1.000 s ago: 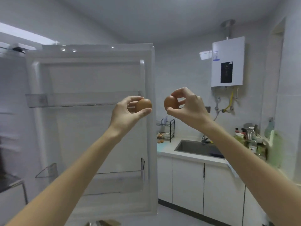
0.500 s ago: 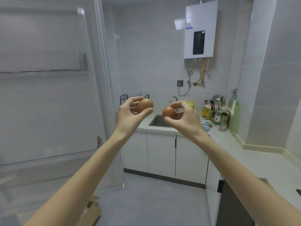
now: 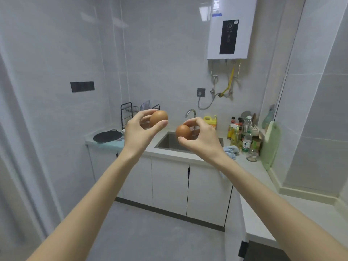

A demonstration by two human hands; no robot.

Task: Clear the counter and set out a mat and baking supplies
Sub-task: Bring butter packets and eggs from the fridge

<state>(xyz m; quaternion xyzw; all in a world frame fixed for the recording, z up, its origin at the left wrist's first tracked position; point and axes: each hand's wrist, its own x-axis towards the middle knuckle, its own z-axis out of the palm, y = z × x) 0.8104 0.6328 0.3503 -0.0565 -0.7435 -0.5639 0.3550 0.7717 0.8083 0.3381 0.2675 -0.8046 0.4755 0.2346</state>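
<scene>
I hold two brown eggs out in front of me at chest height. My left hand (image 3: 139, 131) pinches one brown egg (image 3: 158, 118) between thumb and fingertips. My right hand (image 3: 202, 138) grips the other brown egg (image 3: 183, 132) the same way, slightly lower. Both eggs hang in the air in front of the far counter (image 3: 169, 153) and its sink (image 3: 169, 143). The counter continues along the right wall toward me (image 3: 301, 210).
A black dish rack (image 3: 130, 112) and a round dark pan (image 3: 107, 136) stand left of the sink. Several bottles (image 3: 243, 134), a blue cloth (image 3: 231, 150) and a green cutting board (image 3: 271, 144) crowd the right corner. A water heater (image 3: 230, 28) hangs above. White cabinets (image 3: 169, 185) stand below.
My view has swung right, away from the open fridge door, which has left the frame. Both hands still carry their eggs and now face the sink counter.
</scene>
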